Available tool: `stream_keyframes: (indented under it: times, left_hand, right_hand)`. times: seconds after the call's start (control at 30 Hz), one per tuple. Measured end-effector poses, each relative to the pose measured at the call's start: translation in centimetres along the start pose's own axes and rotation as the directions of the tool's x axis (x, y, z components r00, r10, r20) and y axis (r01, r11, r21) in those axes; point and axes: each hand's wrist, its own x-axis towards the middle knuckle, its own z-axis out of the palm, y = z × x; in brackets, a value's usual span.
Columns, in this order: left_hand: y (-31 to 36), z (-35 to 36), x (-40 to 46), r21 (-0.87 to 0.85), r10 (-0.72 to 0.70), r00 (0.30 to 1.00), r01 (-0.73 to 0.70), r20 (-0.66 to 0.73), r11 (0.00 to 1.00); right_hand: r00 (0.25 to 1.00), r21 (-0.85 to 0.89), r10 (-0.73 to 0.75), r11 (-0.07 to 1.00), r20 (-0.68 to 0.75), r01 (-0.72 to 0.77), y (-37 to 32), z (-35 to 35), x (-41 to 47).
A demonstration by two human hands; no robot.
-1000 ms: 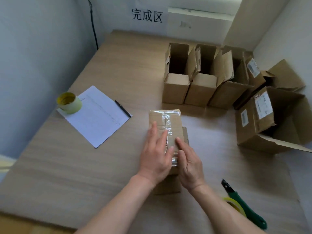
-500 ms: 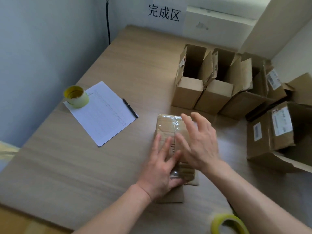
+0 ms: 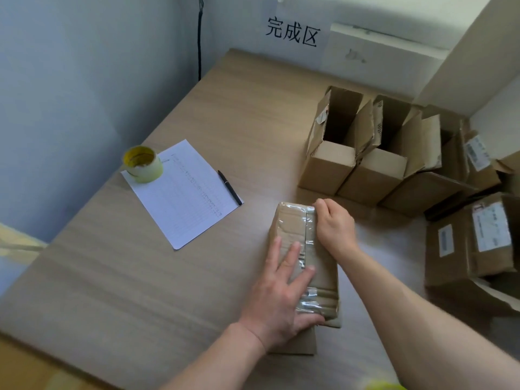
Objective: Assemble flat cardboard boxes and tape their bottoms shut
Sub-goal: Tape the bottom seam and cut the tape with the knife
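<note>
A small cardboard box (image 3: 291, 220) stands bottom-up on the wooden table (image 3: 140, 277), with clear tape running along its seam. My left hand (image 3: 281, 294) lies flat on the near part of the taped bottom, fingers spread and straight. My right hand (image 3: 334, 229) sits at the box's far right edge, fingers curled down over that edge. A yellow tape roll (image 3: 143, 163) stands at the left on a sheet of paper.
Several assembled open boxes (image 3: 329, 164) stand in a row at the back right, with larger labelled boxes (image 3: 472, 243) on the right. A paper sheet (image 3: 183, 192) and a black pen (image 3: 230, 187) lie to the left. A wall sign hangs behind.
My right hand moved from hovering above the box to its far right edge and curled over it. The left hand stayed pressed on the taped bottom. The camera view shifted left.
</note>
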Motion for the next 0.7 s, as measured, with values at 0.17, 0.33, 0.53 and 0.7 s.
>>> stream_keyframes:
  times: [0.17,0.33,0.53,0.7]
  left_hand:
    - [-0.2,0.6,0.0,-0.121,-0.031,0.991,0.015,-0.128,0.993]
    - [-0.2,0.9,0.0,-0.125,-0.029,0.983,0.007,-0.179,0.992]
    - [0.2,0.9,0.0,-0.122,-0.042,0.982,0.02,-0.185,0.992]
    - [0.1,0.7,0.2,-0.159,-0.075,0.982,0.048,-0.172,0.986]
  right_hand:
    - [0.994,0.313,0.048,0.947,0.096,-0.076,1.4,-0.4,-5.4]
    - [0.971,0.454,-0.02,0.886,0.237,-0.092,3.1,-1.5,-11.9]
    - [0.996,0.331,-0.056,0.943,0.071,0.029,4.2,-1.0,-14.6]
    - [0.993,0.682,0.114,0.724,0.023,-0.099,3.7,0.4,-13.3]
